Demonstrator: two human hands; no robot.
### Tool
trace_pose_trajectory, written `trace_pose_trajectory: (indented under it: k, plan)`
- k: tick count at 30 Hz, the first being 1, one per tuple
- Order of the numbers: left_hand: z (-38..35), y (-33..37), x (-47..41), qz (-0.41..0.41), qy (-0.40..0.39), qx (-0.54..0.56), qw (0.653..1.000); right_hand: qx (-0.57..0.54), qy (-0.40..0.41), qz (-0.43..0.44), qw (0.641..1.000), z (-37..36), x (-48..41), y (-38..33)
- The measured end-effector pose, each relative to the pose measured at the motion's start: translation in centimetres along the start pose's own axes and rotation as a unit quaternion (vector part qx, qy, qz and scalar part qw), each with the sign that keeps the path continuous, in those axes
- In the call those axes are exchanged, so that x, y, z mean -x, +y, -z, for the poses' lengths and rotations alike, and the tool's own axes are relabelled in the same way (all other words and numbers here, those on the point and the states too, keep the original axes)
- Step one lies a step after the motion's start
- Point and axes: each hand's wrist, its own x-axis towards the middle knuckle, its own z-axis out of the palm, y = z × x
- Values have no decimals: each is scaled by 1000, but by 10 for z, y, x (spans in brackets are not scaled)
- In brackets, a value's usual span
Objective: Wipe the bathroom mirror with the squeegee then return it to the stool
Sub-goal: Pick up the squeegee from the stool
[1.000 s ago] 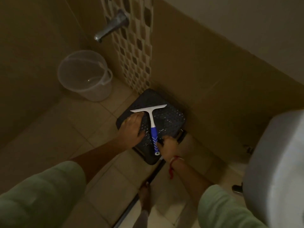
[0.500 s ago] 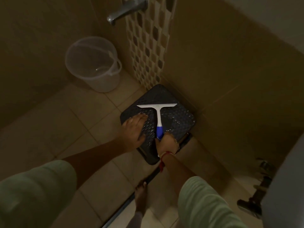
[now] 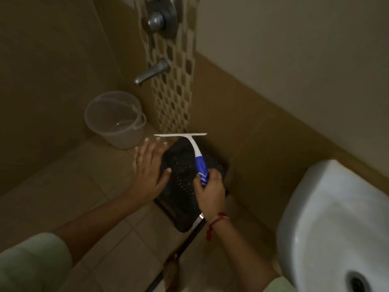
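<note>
The squeegee [image 3: 194,151] has a white blade and neck and a blue handle. My right hand [image 3: 210,191] is closed around the blue handle and holds it tilted up above the black perforated stool [image 3: 181,199], blade end pointing away from me. My left hand [image 3: 148,167] hovers with fingers spread over the stool's left edge and holds nothing. The stool stands on the floor against the tan wall. No mirror is in view.
A translucent bucket [image 3: 114,119] sits on the tiled floor at the back left, under a metal tap [image 3: 152,71]. A white washbasin [image 3: 334,226] juts out at the right. My bare foot [image 3: 171,270] is below the stool.
My right hand closed on the blue handle and raised the squeegee off the stool. My left hand lifted from the stool top and spread. The view tilted upward.
</note>
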Motion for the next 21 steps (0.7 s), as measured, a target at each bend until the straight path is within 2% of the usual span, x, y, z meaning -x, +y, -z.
trace_pose_trajectory:
  k: [3, 7, 11, 16, 21]
  plan:
    - [44, 41, -1, -58, 60, 9, 996, -50, 32, 29, 998, 53, 22, -33]
    - [105, 111, 15, -131, 163, 18, 978, -107, 118, 115, 980, 131, 64, -76]
    - [163, 155, 30, -116, 253, 8, 960, -109, 154, 212, 959, 198, 105, -109]
    - [226, 191, 26, -103, 330, 53, 937, -149, 228, 296, 916, 285, 146, -153]
    - [243, 235, 9, -144, 340, 83, 926, -131, 302, 374, 867, 366, 190, -181]
